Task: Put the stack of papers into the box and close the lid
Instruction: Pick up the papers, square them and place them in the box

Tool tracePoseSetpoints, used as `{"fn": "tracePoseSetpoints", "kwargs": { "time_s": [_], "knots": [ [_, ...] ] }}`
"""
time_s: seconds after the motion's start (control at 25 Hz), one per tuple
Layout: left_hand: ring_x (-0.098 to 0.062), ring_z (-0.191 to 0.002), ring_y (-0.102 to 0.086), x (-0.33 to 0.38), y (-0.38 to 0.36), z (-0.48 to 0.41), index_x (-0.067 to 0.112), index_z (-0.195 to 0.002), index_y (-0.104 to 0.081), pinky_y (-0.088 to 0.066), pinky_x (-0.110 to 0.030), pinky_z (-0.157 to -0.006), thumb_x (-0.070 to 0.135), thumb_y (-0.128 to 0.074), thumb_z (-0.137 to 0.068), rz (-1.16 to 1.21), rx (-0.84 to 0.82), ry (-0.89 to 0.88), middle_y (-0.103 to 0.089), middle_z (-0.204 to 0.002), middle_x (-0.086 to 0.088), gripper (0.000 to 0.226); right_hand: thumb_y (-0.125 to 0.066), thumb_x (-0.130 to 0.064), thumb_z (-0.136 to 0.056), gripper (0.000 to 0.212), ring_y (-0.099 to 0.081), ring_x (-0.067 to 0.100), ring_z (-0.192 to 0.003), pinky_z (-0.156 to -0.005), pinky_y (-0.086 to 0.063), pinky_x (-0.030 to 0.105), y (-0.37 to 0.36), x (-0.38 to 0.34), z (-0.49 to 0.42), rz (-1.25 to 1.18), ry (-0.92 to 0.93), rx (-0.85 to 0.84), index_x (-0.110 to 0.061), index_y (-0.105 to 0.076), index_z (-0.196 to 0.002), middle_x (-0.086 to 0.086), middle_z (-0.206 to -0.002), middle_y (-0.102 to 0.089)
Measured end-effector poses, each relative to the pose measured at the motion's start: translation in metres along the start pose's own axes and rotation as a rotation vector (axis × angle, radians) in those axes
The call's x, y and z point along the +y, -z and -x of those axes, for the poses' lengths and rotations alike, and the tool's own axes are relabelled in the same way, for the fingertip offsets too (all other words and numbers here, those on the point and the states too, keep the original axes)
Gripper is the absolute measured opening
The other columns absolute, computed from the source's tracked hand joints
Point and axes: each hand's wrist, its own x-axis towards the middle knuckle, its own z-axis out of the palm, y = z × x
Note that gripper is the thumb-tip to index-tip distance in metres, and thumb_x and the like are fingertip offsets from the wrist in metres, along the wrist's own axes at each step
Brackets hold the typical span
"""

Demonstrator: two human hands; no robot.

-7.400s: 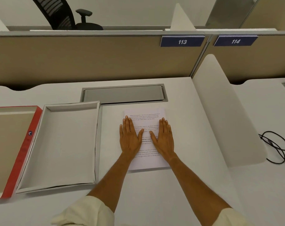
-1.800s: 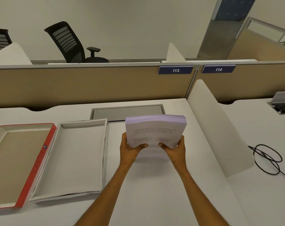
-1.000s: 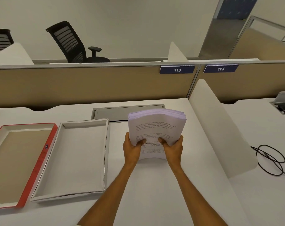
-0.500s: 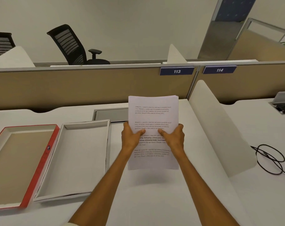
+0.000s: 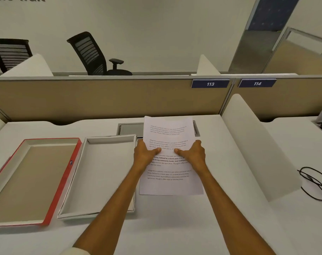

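A stack of white printed papers (image 5: 168, 133) is held up off the white desk, its printed face toward me. My left hand (image 5: 144, 157) grips its left edge and my right hand (image 5: 194, 155) grips its right edge, thumbs on the front. Left of the papers lies the open white box (image 5: 101, 173), with nothing in it. Further left lies its lid (image 5: 64, 181), red outside and tan inside, upside down on the desk.
A grey cable hatch (image 5: 130, 128) sits in the desk behind the papers. A white divider (image 5: 257, 144) bounds the desk on the right, with a black cable (image 5: 314, 183) beyond it. A tan partition (image 5: 101, 96) runs along the back, office chairs behind it.
The stack went from lying flat under my palms to being lifted in both hands, tilted upright, and it now sits slightly lower and closer to the desk.
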Motion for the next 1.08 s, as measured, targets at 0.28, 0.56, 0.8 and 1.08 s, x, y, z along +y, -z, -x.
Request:
{"fn": "tracePoseSetpoints", "kwargs": {
  "time_s": [0.28, 0.56, 0.8, 1.08],
  "knots": [
    [-0.034, -0.110, -0.065, -0.024, 0.055, -0.009, 0.006, -0.126, -0.047, -0.056, -0.045, -0.091, 0.023, -0.077, -0.081, -0.052, 0.019, 0.047, -0.062, -0.130, -0.015, 0.057, -0.084, -0.037, -0.070, 0.069, -0.065, 0.030, -0.105, -0.073, -0.053, 0.031, -0.050, -0.031, 0.024, -0.017, 0.009, -0.039, -0.007, -0.040, -0.114, 0.013, -0.121, -0.061],
    [-0.034, -0.110, -0.065, -0.056, 0.109, -0.022, 0.006, -0.125, -0.049, -0.057, -0.047, -0.091, 0.022, -0.077, -0.081, -0.083, 0.041, 0.077, -0.062, -0.129, -0.015, 0.055, -0.083, -0.037, -0.071, 0.070, -0.066, 0.030, -0.105, -0.075, -0.054, 0.033, -0.106, -0.063, 0.043, 0.010, 0.001, -0.082, -0.006, -0.040, -0.115, 0.013, -0.121, -0.062],
    [-0.035, -0.112, -0.064, -0.086, 0.156, -0.035, 0.002, -0.124, -0.049, -0.056, -0.047, -0.091, 0.020, -0.079, -0.079, -0.084, 0.066, 0.120, -0.063, -0.128, -0.017, 0.057, -0.083, -0.037, -0.070, 0.070, -0.065, 0.031, -0.108, -0.077, -0.055, 0.034, -0.159, -0.089, 0.056, 0.009, 0.015, -0.127, -0.005, -0.040, -0.115, 0.013, -0.123, -0.062],
    [-0.036, -0.111, -0.065, -0.122, 0.195, -0.051, 0.002, -0.124, -0.054, -0.056, -0.048, -0.090, 0.015, -0.080, -0.078, -0.062, 0.085, 0.147, -0.065, -0.126, -0.017, 0.054, -0.083, -0.033, -0.072, 0.069, -0.064, 0.030, -0.109, -0.079, -0.054, 0.034, -0.212, -0.100, 0.062, -0.013, 0.006, -0.205, -0.004, -0.040, -0.117, 0.013, -0.124, -0.061]
  ]
}}
